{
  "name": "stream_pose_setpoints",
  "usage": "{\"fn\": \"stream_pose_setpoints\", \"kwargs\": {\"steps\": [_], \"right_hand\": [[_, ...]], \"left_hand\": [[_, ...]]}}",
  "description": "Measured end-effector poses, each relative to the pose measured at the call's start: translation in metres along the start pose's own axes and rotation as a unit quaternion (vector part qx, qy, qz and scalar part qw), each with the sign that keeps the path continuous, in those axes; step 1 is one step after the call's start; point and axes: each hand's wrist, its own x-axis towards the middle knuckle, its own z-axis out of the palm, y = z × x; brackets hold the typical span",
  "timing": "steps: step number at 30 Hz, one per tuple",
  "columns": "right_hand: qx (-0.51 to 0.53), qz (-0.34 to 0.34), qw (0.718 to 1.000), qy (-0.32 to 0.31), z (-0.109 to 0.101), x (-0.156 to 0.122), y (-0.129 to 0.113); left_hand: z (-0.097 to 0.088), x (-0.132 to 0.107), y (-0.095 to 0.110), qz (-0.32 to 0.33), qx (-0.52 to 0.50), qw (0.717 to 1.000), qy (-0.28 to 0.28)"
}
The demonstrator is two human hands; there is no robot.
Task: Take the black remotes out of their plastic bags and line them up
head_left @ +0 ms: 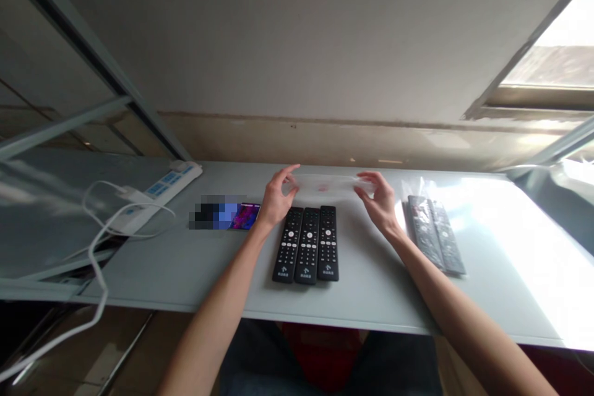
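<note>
Three black remote controls (307, 244) lie side by side on the pale table (185, 272), right in front of me. Just behind them a clear plastic bag (330, 184) is stretched between my hands. My left hand (277, 197) pinches its left end, and my right hand (380, 199) grips its right end. The bag looks empty and hangs a little above the table.
Two remotes wrapped in clear plastic (436, 232) lie to the right. A phone with a lit screen (244, 216) lies left of my left hand. A white power strip (155, 192) with white cables (95, 260) sits at the far left. Bright glare covers the table's right end.
</note>
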Motion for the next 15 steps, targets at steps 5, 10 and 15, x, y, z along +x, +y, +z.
{"fn": "stream_pose_setpoints", "kwargs": {"steps": [5, 10, 15], "right_hand": [[-0.011, 0.021, 0.999, -0.04, 0.003, 0.001, 0.003], [0.001, 0.063, 0.995, -0.071, 0.003, 0.001, 0.011], [0.021, 0.101, 0.992, -0.067, 0.0, 0.001, 0.013]], "left_hand": [[-0.002, 0.003, -0.003, -0.009, -0.014, 1.0, 0.008], [0.0, 0.002, -0.006, -0.074, -0.05, 0.995, -0.052], [0.0, 0.001, -0.003, -0.089, -0.059, 0.99, -0.094]]}}
